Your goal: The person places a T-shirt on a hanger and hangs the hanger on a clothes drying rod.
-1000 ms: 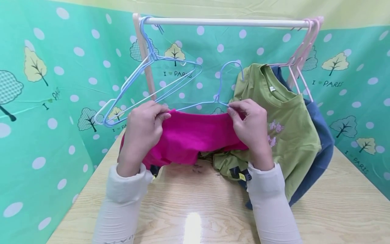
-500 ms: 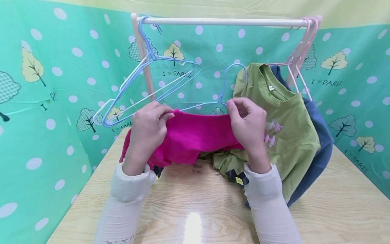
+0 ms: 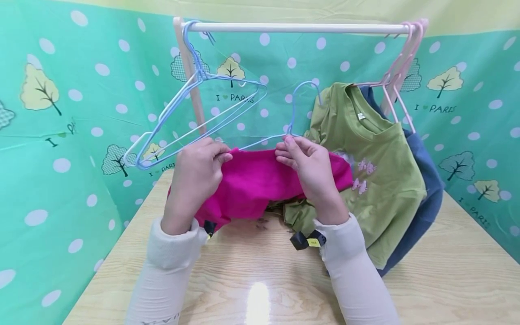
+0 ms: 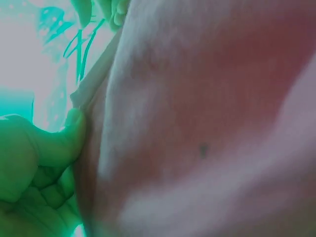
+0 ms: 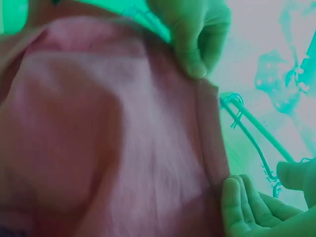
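A magenta garment (image 3: 260,180) is stretched below a light blue hanger (image 3: 293,110), whose lower part is hidden behind the cloth. My left hand (image 3: 197,178) pinches the garment's upper edge at the left, thumb towards me. Around the hanger's neck my right hand (image 3: 313,169) has its thumb raised near the wire, while its straight fingers touch the cloth's upper edge. From the right wrist view, a gap shows between that thumb and the fingertips (image 5: 231,190). The garment's right end droops beyond the right hand.
Several blue and white hangers (image 3: 199,79) hang at the left of a white rail (image 3: 300,28). Pink hangers (image 3: 394,81) at the right carry a green shirt (image 3: 390,176) and a blue garment (image 3: 430,171). Below is a wood-grain table (image 3: 227,280).
My right hand has slid left from the garment's right corner to the hanger's neck, leaving the right end drooping. The hanger has shifted slightly left. My left hand keeps its pinch.
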The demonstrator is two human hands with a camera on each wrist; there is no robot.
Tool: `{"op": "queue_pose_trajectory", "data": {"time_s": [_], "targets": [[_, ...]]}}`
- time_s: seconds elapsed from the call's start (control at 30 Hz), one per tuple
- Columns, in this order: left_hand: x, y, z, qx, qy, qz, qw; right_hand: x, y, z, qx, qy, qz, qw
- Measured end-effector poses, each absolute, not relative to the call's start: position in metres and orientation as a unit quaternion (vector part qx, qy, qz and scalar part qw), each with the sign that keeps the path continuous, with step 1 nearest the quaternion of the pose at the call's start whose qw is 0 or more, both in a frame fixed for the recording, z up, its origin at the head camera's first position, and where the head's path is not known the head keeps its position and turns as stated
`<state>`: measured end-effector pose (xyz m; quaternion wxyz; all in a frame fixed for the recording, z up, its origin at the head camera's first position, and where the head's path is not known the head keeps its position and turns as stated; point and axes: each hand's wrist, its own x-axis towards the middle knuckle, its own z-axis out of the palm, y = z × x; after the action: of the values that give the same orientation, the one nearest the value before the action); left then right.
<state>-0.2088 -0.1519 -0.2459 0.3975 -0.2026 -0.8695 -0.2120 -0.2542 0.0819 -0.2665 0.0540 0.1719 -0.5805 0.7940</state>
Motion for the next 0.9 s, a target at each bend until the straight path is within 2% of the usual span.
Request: {"op": "queue_pose_trajectory", "data": {"time_s": [0.23,0.37,0.57,0.9], "targets": [[-0.209,-0.152,-0.245,-0.192,-0.899,-0.194,0.344,-0.255,0.076,-0.265,0.119,-0.333,0.933,-0.072],[-0.21,-0.153,-0.245,-0.192,-0.9,-0.198,0.336,-0.257,0.075,-0.264,0.106,-0.239,0.959,-0.109],[-0.21,-0.155,-0.246,-0.206,-0.893,-0.225,0.331,-0.257,0.074,-0.263,0.103,-0.178,0.969,-0.135],[-0.211,-0.164,-0.244,-0.205,-0.893,-0.264,0.302,-0.258,0.073,-0.248,0.103,-0.22,0.959,-0.146]]}}
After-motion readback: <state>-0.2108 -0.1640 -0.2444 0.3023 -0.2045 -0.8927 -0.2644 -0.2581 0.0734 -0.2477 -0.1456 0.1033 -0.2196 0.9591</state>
